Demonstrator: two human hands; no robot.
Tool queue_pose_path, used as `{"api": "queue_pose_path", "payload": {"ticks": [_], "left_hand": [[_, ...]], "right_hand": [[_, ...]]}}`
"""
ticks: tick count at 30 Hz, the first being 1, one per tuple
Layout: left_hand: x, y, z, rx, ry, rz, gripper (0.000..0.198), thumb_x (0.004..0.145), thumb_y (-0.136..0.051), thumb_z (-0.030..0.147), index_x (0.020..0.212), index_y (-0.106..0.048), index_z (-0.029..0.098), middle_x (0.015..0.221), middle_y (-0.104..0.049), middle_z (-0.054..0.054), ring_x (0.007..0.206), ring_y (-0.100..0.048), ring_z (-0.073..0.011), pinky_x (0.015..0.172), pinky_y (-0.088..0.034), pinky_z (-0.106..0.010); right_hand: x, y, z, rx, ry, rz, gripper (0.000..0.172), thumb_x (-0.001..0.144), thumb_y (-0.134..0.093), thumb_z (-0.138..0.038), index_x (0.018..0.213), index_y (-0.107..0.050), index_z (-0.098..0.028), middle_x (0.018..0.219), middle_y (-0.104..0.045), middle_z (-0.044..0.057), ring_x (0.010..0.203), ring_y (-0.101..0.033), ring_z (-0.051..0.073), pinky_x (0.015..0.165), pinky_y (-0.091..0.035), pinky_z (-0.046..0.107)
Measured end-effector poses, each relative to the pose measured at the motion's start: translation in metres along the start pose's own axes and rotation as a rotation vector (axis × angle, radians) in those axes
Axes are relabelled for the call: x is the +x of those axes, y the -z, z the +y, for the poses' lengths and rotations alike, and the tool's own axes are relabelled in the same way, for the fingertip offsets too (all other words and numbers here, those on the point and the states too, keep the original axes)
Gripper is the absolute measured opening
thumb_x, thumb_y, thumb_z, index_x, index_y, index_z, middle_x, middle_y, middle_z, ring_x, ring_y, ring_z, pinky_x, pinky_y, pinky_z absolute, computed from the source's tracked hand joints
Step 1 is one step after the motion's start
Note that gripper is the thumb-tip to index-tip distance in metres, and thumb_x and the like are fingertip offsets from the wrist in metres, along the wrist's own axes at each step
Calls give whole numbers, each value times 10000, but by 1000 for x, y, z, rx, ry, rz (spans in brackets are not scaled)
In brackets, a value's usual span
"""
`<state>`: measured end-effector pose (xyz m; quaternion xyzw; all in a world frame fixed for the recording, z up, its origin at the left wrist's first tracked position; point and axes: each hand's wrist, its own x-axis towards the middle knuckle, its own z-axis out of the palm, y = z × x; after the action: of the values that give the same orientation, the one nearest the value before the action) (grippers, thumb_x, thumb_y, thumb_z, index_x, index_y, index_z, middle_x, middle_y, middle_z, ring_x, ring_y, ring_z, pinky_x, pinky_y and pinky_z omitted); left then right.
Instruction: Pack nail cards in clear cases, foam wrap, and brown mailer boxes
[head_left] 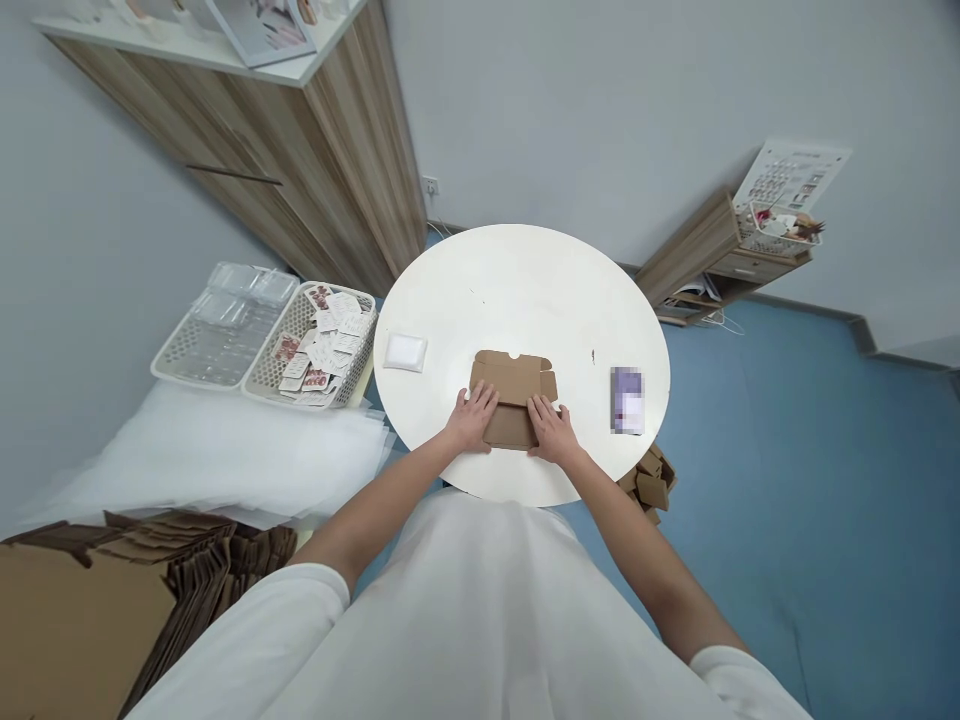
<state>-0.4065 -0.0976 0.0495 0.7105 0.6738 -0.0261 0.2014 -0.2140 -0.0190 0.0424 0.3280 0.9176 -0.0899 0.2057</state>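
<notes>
A brown cardboard box [513, 378], partly folded, lies on the round white table [517, 280] in front of me. Its notched lid flap with side tabs points away from me. My left hand [472, 420] grips the left side, fingers over the fold and thumb at the near edge. On the right side, my right hand [551, 430] holds it the same way. A small white packet [406, 352] rests on the table to the left. Toward the right edge lies a purple and white item [627, 400], blurred by pixelation.
Left of the table stand a white basket of printed cards [322, 345] and another with clear plastic packs [225, 320]. White sheets [247, 450] and stacked flat cardboard [82, 620] lie nearer me. Folded boxes [651, 480] sit below the table's right edge.
</notes>
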Motion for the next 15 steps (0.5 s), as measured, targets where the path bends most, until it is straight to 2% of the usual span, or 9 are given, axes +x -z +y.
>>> {"api": "queue_pose_path", "payload": {"ticks": [2,4,6,7,8,11,15], "left_hand": [[-11,-3,-7,-57,48,49,1158,421,-737,501,1371,-173,153,1453,-53,-169,1312,40,-373,1018,-43,-533],[-27,-9,-16,-146,151,122,1140,465,-702,553,1377,-131,177,1456,4,-163,1313,19,-375,1010,-95,-533],[-46,-21,-26,-263,339,170,1040,568,-639,549,1376,-107,169,1449,-43,-177,1309,-59,-376,984,-189,-528],[-55,-28,-31,-327,428,175,974,620,-610,512,1374,-107,154,1436,-108,-189,1297,-135,-369,970,-233,-520],[-63,-35,-35,-390,459,166,908,659,-590,448,1370,-117,138,1408,-196,-194,1273,-223,-347,966,-270,-492],[-78,-53,-41,-491,389,210,767,679,-564,265,1344,-203,139,1307,-374,-151,1200,-360,-274,977,-317,-408],[-70,-62,-32,-606,419,267,666,702,-536,239,1305,-281,118,1145,-487,-131,963,-526,-211,867,-418,-347]], "right_hand": [[1,-1,-1,8,2,0,1118,556,-695,-413,1386,8,-154,1454,-99,135,1333,-27,277,1011,-120,489],[1,-1,-1,29,-1,4,1115,557,-700,-399,1386,8,-162,1453,-102,135,1332,-37,271,1007,-133,483],[0,0,-2,57,-5,1,1109,561,-703,-383,1385,10,-174,1454,-102,129,1331,-46,261,1004,-152,469],[-1,0,-2,72,-8,-4,1105,563,-704,-372,1384,10,-179,1455,-100,123,1332,-46,255,1003,-164,458],[-1,1,-2,87,-9,-11,1102,565,-705,-362,1384,10,-183,1456,-96,116,1333,-45,248,1003,-176,445],[-1,2,-2,127,-14,-31,1092,569,-705,-347,1384,4,-187,1460,-81,97,1336,-34,232,1001,-209,410],[-2,1,-4,151,-22,-49,1087,573,-708,-329,1383,5,-202,1462,-66,93,1338,-29,233,997,-233,400]]}}
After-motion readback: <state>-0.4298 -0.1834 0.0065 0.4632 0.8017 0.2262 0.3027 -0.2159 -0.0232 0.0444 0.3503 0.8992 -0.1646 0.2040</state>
